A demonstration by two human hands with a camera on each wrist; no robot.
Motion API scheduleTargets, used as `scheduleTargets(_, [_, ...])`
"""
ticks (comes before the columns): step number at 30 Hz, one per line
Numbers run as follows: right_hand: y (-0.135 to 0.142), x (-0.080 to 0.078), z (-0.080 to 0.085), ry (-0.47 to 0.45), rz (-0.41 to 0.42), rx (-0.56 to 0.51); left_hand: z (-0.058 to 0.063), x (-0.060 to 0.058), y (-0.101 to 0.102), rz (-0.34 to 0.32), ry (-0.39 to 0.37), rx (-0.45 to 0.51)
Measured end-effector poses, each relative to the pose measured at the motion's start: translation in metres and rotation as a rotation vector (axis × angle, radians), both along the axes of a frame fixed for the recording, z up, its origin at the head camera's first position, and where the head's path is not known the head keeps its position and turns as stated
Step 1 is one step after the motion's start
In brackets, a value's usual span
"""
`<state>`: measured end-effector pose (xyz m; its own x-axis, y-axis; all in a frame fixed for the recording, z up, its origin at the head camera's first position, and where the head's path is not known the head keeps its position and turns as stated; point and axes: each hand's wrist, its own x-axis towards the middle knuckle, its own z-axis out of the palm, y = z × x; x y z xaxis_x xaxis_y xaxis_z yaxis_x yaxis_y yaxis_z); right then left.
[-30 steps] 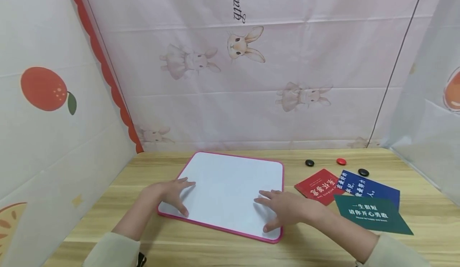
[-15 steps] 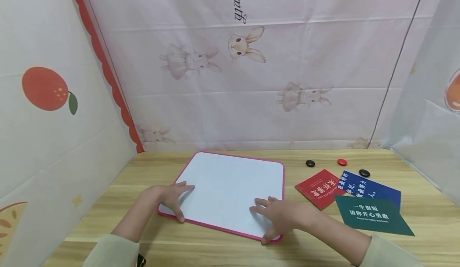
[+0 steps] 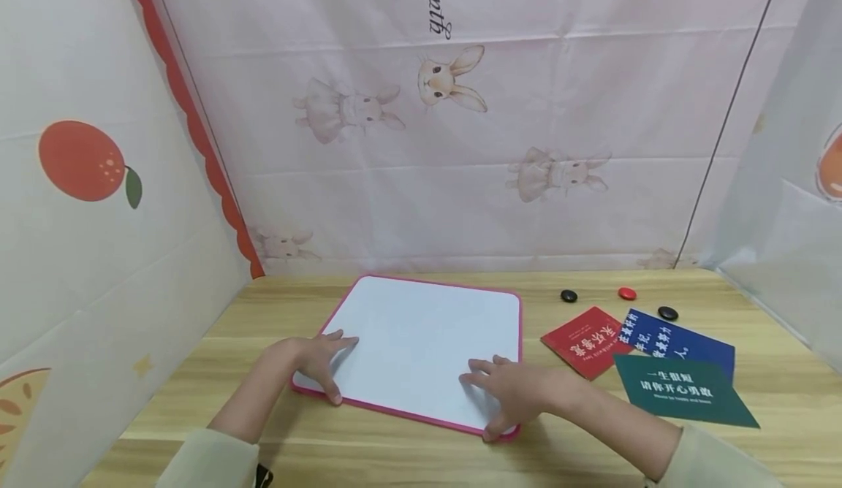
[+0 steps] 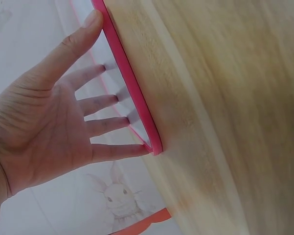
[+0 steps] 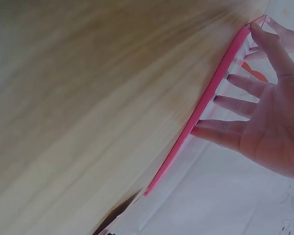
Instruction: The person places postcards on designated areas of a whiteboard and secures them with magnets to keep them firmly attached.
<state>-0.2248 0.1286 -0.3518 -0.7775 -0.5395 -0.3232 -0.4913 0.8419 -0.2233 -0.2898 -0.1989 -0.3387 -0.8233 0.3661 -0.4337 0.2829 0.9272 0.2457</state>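
Observation:
A whiteboard point(image 3: 408, 342) with a pink rim lies flat on the wooden table, slightly turned. My left hand point(image 3: 319, 360) rests at its near left corner, fingers spread over the white surface and thumb at the front rim. In the left wrist view, the straight fingers of my left hand point(image 4: 49, 122) touch the board beside the pink rim point(image 4: 132, 88). On the near right corner rests my right hand point(image 3: 516, 393), also with spread fingers, its thumb on the front rim. The right wrist view shows my right hand point(image 5: 271, 112) with fingertips along the pink rim point(image 5: 205, 98).
Right of the board lie a red card point(image 3: 585, 342), a blue card point(image 3: 691, 345) and a green card point(image 3: 684, 391), the green overlapping the blue. Behind them are a black disc point(image 3: 569, 296), a red disc point(image 3: 628, 294) and another black disc point(image 3: 667, 313). Printed cloth walls point(image 3: 395, 210) enclose the table.
Both thumbs have moved from the white surface to the front rim. My right hand has shifted slightly toward the near edge. The board and cards lie where they were.

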Motion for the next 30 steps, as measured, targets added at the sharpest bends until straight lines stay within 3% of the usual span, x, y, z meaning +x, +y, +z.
scheduleTargets(30, [0.021, -0.008, 0.003, -0.028, -0.004, -0.071, 0.002, 0.011, 0.018, 0.021, 0.028, -0.065])
